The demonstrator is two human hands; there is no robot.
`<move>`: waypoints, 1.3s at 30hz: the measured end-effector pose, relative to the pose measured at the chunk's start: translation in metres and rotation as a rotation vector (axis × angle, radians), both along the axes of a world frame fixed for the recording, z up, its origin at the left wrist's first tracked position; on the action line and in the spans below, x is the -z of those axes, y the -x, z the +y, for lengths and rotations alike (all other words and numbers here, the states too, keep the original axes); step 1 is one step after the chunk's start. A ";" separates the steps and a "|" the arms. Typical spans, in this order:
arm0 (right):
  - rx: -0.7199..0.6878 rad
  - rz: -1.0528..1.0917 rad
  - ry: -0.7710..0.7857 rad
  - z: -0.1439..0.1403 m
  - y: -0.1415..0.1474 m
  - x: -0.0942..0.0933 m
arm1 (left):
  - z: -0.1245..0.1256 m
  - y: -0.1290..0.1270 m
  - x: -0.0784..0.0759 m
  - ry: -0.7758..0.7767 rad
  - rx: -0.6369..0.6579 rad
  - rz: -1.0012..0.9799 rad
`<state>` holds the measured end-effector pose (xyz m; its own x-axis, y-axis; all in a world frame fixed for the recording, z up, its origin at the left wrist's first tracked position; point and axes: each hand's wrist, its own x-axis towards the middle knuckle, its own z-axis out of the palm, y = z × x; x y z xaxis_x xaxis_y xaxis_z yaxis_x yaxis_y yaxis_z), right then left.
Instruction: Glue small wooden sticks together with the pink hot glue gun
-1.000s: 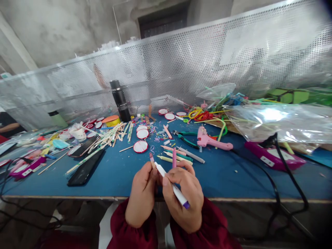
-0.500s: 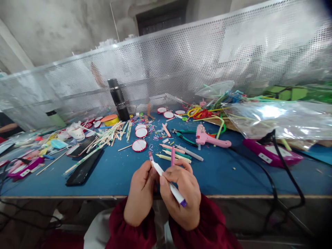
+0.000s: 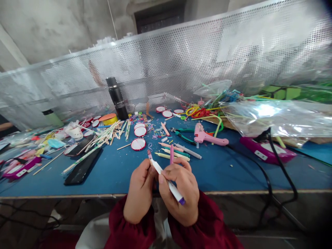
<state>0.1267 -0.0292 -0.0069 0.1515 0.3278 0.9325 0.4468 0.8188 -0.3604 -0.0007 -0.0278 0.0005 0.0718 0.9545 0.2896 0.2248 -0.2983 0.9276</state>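
Note:
My right hand [image 3: 178, 190] is closed around a white marker [image 3: 168, 183] with a purple end, slanted up to the left. Between the same hand's fingers a slim pink stick-like piece [image 3: 171, 154] points upward; it may be a pen. My left hand [image 3: 141, 190] is closed in a pinch beside the marker's tip. A small pinkish stick-like piece [image 3: 149, 154] pokes out above its fingertips, touching or very near the tip. Its lower part is hidden. Just beyond my hands lie several pastel pens [image 3: 186, 151].
Ahead are red-rimmed white discs [image 3: 138, 144], pliers [image 3: 185, 137] and a pink glue gun [image 3: 210, 136]. Left lie a black phone [image 3: 81, 169] and wooden sticks [image 3: 111, 133], with a black bottle [image 3: 118, 98] behind. Right are a purple box [image 3: 267, 150], cables and plastic bags.
The view has shifted slightly. Both hands keep almost the same pose, with the marker still at my left fingertips.

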 end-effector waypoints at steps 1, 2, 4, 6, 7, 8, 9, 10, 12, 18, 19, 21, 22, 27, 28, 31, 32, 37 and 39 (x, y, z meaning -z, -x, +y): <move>0.003 0.001 0.005 0.000 0.000 0.000 | 0.000 0.000 0.000 0.001 0.002 0.002; 0.009 0.003 0.011 0.000 0.000 0.001 | 0.000 0.000 0.000 0.002 0.002 0.005; 0.025 0.014 0.015 0.000 0.000 0.001 | 0.000 0.000 0.000 0.004 0.000 0.010; 0.029 0.020 0.009 0.001 0.000 0.000 | 0.000 -0.001 0.000 0.000 -0.006 0.013; 0.023 0.018 0.004 0.000 -0.001 0.000 | 0.000 -0.001 0.000 -0.002 -0.009 0.014; 0.016 0.013 0.002 0.000 -0.001 0.000 | 0.000 -0.001 0.000 -0.006 -0.011 0.016; 0.011 0.009 0.003 0.000 -0.001 0.000 | 0.000 -0.001 0.000 -0.008 -0.011 0.019; 0.008 0.004 0.007 0.000 -0.001 0.000 | 0.000 -0.001 0.000 -0.007 -0.011 0.024; 0.011 0.000 0.018 0.000 -0.001 0.001 | 0.000 -0.001 0.000 -0.001 -0.007 0.030; 0.014 0.014 0.012 0.001 -0.001 0.001 | -0.001 -0.001 0.000 0.002 -0.014 0.027; 0.016 0.019 0.015 0.001 0.000 0.001 | -0.001 -0.001 -0.001 0.005 -0.014 0.027; 0.015 0.021 0.018 0.001 0.000 0.000 | -0.001 -0.001 -0.001 0.010 -0.007 0.022; 0.008 0.018 0.017 0.001 0.000 0.000 | -0.001 -0.001 -0.001 0.013 -0.003 0.015; -0.002 0.013 0.018 0.000 0.000 0.000 | -0.001 -0.002 -0.002 0.015 -0.005 0.009; 0.001 0.013 0.018 0.000 -0.001 0.000 | -0.001 -0.001 -0.001 0.013 -0.007 0.013; -0.002 0.008 0.013 0.000 -0.001 0.000 | -0.001 -0.001 -0.001 0.020 0.002 0.011; -0.001 0.007 0.013 0.000 -0.001 0.000 | -0.001 -0.001 -0.001 0.020 0.004 0.013; 0.012 -0.005 0.019 0.000 -0.001 0.000 | -0.001 -0.001 -0.002 0.002 -0.013 0.031; 0.006 -0.006 0.016 0.000 -0.001 -0.001 | -0.002 -0.001 -0.002 0.012 0.000 0.015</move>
